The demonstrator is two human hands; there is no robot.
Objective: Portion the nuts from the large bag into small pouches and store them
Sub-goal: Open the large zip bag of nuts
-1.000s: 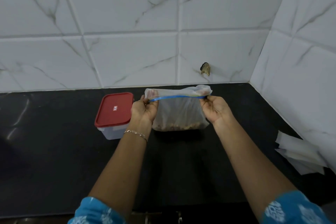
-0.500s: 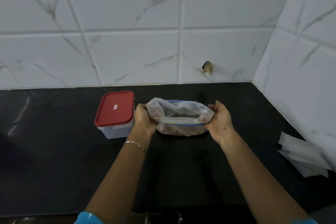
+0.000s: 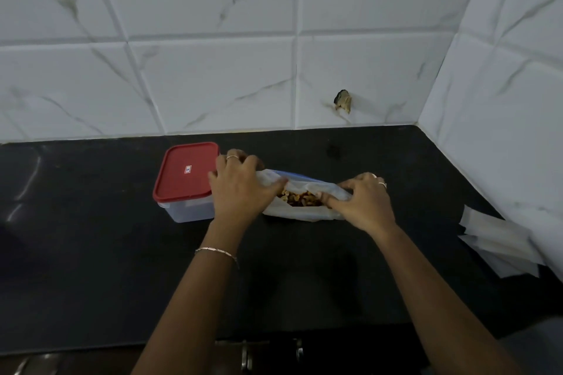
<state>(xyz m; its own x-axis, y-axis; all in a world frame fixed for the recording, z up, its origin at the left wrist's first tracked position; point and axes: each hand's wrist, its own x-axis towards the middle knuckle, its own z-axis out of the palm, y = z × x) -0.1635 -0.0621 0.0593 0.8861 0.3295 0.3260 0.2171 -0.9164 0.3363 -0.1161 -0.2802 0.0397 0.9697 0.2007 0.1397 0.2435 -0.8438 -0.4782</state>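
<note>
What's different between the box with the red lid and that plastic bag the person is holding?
The box is shut under its red lid; the bag is open at the top, with nuts showing inside. The box is stiff and square-edged; the bag is soft and crumpled. No hand holds the box, while the left hand and right hand each grip the bag's mouth. Both sit side by side on the black counter.

This looks like a home kitchen corner. A black stone countertop [image 3: 91,268] runs back to white marble-veined wall tiles [image 3: 213,70], which turn the corner at the far right. A red-lidded plastic food box [image 3: 187,173] and a zip bag [image 3: 304,214] of nuts [image 3: 300,200] sit on it. Metal cabinet handles [image 3: 246,356] show below the near edge.
</note>
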